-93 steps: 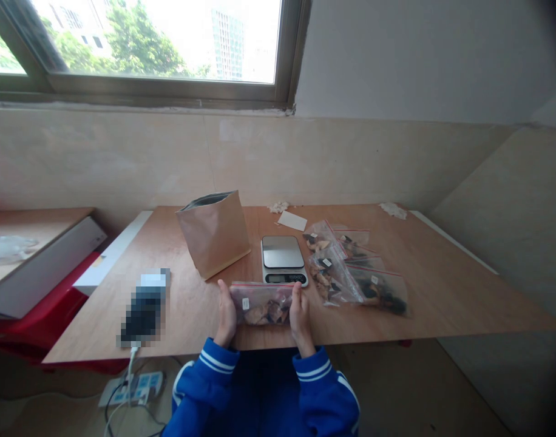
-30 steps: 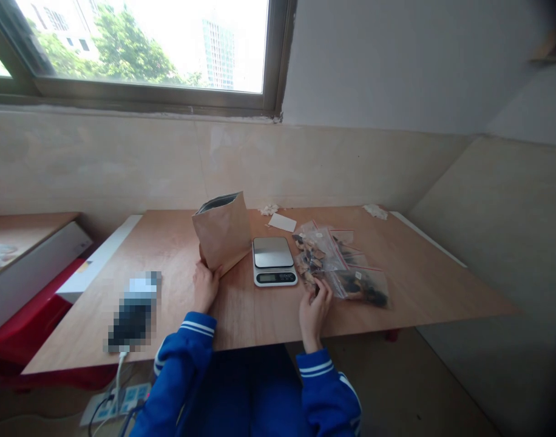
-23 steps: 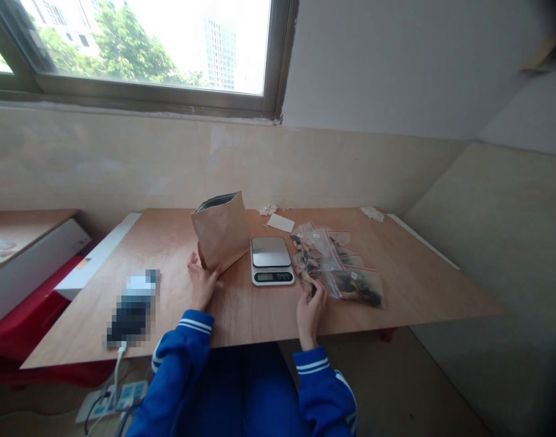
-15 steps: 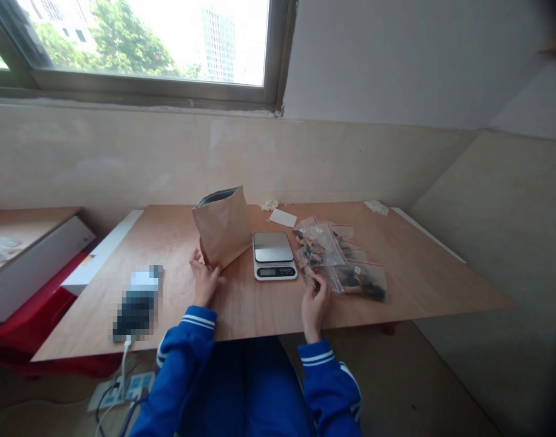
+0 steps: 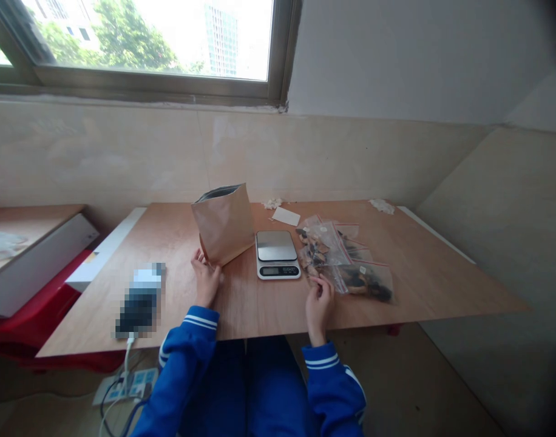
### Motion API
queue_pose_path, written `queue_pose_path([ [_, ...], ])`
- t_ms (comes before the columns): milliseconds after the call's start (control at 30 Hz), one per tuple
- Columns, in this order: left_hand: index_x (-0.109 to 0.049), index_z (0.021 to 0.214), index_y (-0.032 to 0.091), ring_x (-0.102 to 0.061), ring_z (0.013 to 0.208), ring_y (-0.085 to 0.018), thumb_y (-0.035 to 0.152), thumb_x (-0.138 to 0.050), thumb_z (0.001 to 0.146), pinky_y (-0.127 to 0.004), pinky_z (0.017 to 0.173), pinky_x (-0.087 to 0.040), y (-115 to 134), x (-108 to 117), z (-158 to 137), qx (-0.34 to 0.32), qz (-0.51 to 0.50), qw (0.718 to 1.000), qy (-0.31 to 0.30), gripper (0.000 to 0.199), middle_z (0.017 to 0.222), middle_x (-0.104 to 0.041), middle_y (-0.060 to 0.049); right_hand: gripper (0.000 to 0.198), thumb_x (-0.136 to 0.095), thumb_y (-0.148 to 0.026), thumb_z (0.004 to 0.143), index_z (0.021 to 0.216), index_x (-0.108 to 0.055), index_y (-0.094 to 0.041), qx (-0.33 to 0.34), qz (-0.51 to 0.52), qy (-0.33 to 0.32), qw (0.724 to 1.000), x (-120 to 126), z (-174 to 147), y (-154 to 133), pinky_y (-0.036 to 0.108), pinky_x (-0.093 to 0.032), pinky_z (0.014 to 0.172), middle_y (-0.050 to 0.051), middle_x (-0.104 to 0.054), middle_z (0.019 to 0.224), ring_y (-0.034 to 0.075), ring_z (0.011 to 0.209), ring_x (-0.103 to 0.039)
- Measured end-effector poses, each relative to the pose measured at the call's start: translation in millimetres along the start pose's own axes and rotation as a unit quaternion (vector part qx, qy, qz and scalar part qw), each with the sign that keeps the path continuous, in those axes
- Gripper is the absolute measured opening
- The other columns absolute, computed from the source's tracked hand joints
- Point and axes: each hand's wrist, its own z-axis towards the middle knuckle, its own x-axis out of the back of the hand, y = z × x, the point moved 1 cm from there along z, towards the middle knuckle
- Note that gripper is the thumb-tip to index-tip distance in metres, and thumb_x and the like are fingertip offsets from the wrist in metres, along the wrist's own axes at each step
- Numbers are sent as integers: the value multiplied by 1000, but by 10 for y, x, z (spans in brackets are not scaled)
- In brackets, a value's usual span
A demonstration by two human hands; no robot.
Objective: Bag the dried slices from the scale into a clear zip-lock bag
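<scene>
A brown kraft paper bag (image 5: 226, 224) stands upright on the table, its silvery mouth gaping at the top. My left hand (image 5: 206, 279) is at its lower left corner, fingers at the side and thumb against the bottom edge. Just right of the bag lies a white kitchen scale (image 5: 278, 255) with a bare metal plate. My right hand (image 5: 320, 297) is closed in a loose pinch beside the near edge of a clear zip bag (image 5: 315, 250) of brownish dried pieces. Whatever the pinch holds is too small to make out.
Another zip bag (image 5: 366, 282) with dark dried pieces lies at the right of the pile. A white card (image 5: 286, 216) and crumpled tissue (image 5: 273, 204) lie behind the scale. On the left is a pixelated phone (image 5: 140, 300) with a white cable (image 5: 128, 358) hanging off the table edge.
The whole view has shifted slightly. My right hand has drawn back a little from the zip bag. My left hand stays at the paper bag's base.
</scene>
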Motion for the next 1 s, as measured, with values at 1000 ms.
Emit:
queue_pose_path([
  [1000,-48,105,18,-63,101,-23,27,-54,84,-44,92,-50,245,192,-265,117,20,993,-6,24,107,-62,-10,20,-44,-17,82,86,-63,-15,52,-158,-75,983,10,-173,-117,47,-40,93,19,-50,129,32,115,-51],
])
